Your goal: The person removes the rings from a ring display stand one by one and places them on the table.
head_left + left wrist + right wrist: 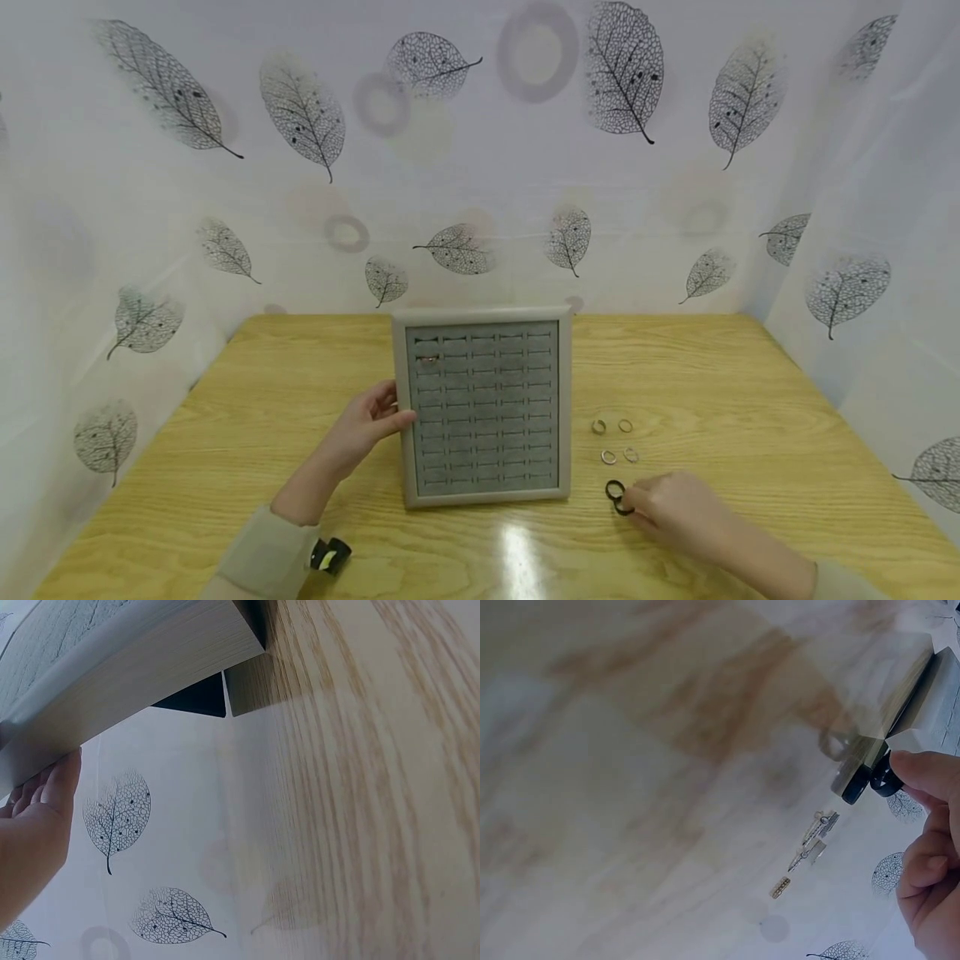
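A framed ring display (pixel 564 400) with rows of grey slots stands upright on the table. One ring (pixel 427 359) sits in a left-column slot near its top. My left hand (pixel 367 425) grips the display's left edge, thumb in front and fingers behind; the left wrist view shows these fingers (pixel 58 784) against its side wall (pixel 127 694). To the right, my right hand (pixel 678 510) pinches a black ring (pixel 885 780) between thumb and fingertips, low at the tabletop. A second black ring (pixel 615 489) lies right beside it, seeming to touch it.
Several metal rings, among them a wide one (pixel 598 427) and a thin one (pixel 626 426), lie right of the display, beyond my right hand. A dark support (pixel 196 700) shows behind the display. A leaf-patterned curtain (pixel 480 183) closes off the wooden table's (pixel 315 358) back and sides.
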{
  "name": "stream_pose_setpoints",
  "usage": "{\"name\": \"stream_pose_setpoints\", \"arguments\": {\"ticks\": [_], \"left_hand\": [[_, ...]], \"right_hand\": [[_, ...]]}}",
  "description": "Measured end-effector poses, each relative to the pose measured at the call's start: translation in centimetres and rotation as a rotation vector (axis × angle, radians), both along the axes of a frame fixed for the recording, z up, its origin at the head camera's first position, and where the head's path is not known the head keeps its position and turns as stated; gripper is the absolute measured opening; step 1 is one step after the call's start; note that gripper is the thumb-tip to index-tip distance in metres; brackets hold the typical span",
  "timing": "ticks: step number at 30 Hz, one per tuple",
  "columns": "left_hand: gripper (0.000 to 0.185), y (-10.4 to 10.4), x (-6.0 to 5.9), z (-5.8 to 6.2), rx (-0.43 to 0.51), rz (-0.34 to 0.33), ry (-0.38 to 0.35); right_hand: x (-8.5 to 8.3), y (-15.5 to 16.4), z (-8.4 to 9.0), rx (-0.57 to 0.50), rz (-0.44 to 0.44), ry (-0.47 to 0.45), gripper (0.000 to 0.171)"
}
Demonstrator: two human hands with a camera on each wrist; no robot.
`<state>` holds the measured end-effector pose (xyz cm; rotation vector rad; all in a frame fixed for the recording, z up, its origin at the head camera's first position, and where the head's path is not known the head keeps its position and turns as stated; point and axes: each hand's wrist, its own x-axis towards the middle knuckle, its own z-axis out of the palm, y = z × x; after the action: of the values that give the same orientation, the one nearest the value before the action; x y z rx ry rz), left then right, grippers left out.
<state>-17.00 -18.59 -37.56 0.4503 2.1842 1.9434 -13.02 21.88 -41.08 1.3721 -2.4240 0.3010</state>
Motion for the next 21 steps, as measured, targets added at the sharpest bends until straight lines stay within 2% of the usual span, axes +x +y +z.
{"name": "stream_pose_setpoints", "arguments": {"ticks": [10, 21], "left_hand": [[0.055, -0.04, -0.02, -0.02, 0.003, -0.009, 0.005], [0.056, -0.05, -0.03, -0.01, -0.004, -0.004, -0.001]], "right_hand": [[0.30, -0.08, -0.17, 0.063, -0.045, -0.032, 0.023], [0.40, -0.08, -0.28, 0.084, -0.049, -0.042, 0.032]]}}
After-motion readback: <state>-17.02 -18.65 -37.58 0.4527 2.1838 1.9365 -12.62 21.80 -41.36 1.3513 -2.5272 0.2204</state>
